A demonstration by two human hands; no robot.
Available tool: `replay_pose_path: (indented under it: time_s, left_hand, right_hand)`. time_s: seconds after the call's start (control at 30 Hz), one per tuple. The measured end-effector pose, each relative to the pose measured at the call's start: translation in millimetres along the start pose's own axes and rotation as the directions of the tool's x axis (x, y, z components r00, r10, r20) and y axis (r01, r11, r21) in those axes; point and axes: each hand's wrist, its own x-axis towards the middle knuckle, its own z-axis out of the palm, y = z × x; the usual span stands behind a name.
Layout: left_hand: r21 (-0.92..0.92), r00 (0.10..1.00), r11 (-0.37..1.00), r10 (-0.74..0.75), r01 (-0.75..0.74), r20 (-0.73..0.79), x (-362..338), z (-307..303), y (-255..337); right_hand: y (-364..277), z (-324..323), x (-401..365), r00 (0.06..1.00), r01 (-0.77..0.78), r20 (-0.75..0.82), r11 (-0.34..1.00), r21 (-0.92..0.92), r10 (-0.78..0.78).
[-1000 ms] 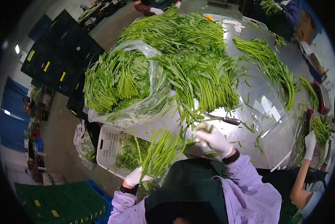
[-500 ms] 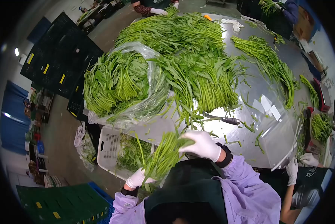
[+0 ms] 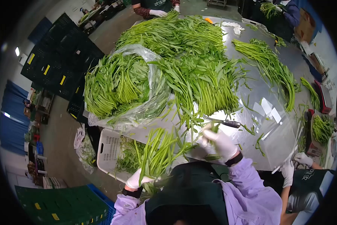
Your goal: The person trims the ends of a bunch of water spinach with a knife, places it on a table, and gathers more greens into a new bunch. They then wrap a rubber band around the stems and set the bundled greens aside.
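Note:
My gloved left hand [image 3: 136, 179] is closed around the lower part of a bunch of water spinach [image 3: 157, 152], whose stems point up over the white crate. To its right, my gloved right hand [image 3: 221, 144] is slightly blurred, its fingers pinched together, with a bit of green stem showing at the fingertips. Just beyond those fingers lies a knife [image 3: 231, 123] with a dark handle on the metal table. A large pile of water spinach [image 3: 213, 88] covers the table ahead. More fills a clear plastic bag [image 3: 153, 108] at the left.
A white crate [image 3: 109, 148] of greens stands below the table's left edge. The metal table [image 3: 251, 144] carries scattered stem bits and a clear sheet. Co-workers' gloved hands [image 3: 287, 173] are at the right and far side. Dark crates [image 3: 59, 56] are stacked left.
My right hand has moved off the bunch, to the right and toward the knife. The bunch in my left hand has spread and shifted slightly left.

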Motion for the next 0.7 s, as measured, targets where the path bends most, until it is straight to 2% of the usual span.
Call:
replay_pose_path:
  time_s: [0.07, 0.1, 0.13, 0.2, 0.23, 0.3, 0.33, 0.4, 0.47, 0.5, 0.53, 0.6, 0.63, 0.67, 0.7]
  left_hand:
    - [0.010, 1.000, 1.000, -0.015, 0.015, 0.023, 2.9, 2.5, -2.0]
    - [0.027, 1.000, 0.999, 0.017, -0.016, -0.015, 4.5, 13.3, 6.3]
    - [0.046, 0.998, 0.998, 0.049, -0.047, -0.051, 6.6, 19.3, 11.5]
    - [0.008, 1.000, 1.000, -0.005, 0.005, -0.007, 8.4, 13.5, 4.5]
    - [0.032, 0.999, 0.999, -0.036, 0.036, 0.017, 10.7, 11.0, 2.2]
    - [0.058, 0.997, 0.996, -0.068, 0.065, 0.045, 12.4, 11.3, 0.9]
    - [0.023, 0.997, 0.998, -0.061, 0.060, 0.045, 11.9, 12.7, 1.5]
    - [-0.015, 0.998, 0.999, -0.048, 0.049, 0.039, 10.7, 15.2, 2.1]
    - [-0.017, 0.999, 0.999, -0.038, 0.038, -0.005, 10.4, 19.4, 1.1]
    - [-0.022, 0.999, 0.999, -0.039, 0.039, -0.010, 11.2, 21.3, 1.6]
    - [-0.003, 1.000, 1.000, -0.026, 0.026, 0.000, 13.6, 22.6, 3.6]
    - [0.020, 1.000, 1.000, -0.012, 0.011, 0.021, 21.4, 26.1, 8.6]
    - [0.023, 0.999, 1.000, -0.009, 0.008, 0.039, 23.8, 28.8, 11.3]
    - [0.026, 0.998, 1.000, -0.006, 0.005, 0.057, 25.6, 30.8, 12.8]
    - [0.029, 0.998, 1.000, -0.009, 0.007, 0.061, 27.7, 30.7, 11.6]
  right_hand:
    - [14.9, 17.2, -2.2, 0.986, -0.153, 0.061, 0.986, -0.058, 0.157]
    - [31.8, 29.1, 4.2, 0.997, 0.072, 0.063, 0.941, -0.329, -0.054]
    - [54.4, 33.4, 10.8, 0.967, 0.253, 0.077, 0.885, -0.390, -0.243]
    - [70.1, 35.0, 23.0, 0.934, 0.337, 0.097, 0.760, -0.557, -0.343]
    - [72.1, 30.0, 25.3, 0.934, 0.334, 0.089, 0.759, -0.558, -0.346]
    - [67.7, 16.6, 30.9, 0.895, 0.325, 0.088, 0.504, -0.800, -0.437]
    - [57.8, 7.6, 32.8, 0.841, 0.323, 0.047, 0.432, -0.842, -0.539]
    - [68.2, -41.6, 47.5, 0.833, 0.302, -0.111, 0.615, -0.729, -0.542]
    - [31.7, -40.8, 24.6, 0.953, 0.151, -0.167, 0.874, -0.461, -0.252]
    - [34.0, -43.1, 19.0, 0.985, 0.097, -0.100, 0.932, -0.349, -0.140]
    - [27.7, -34.8, 8.9, 0.999, 0.045, 0.021, 0.962, -0.268, -0.041]
    - [25.6, -15.2, -7.0, 0.982, -0.039, 0.183, 0.995, -0.090, 0.055]
    - [25.7, -9.6, -8.9, 0.968, -0.120, 0.198, 0.976, -0.184, 0.157]
    - [33.5, -6.6, -9.9, 0.972, -0.111, 0.180, 0.972, -0.209, 0.150]
    - [32.4, -3.5, -11.7, 0.990, -0.036, 0.122, 0.967, -0.253, 0.069]
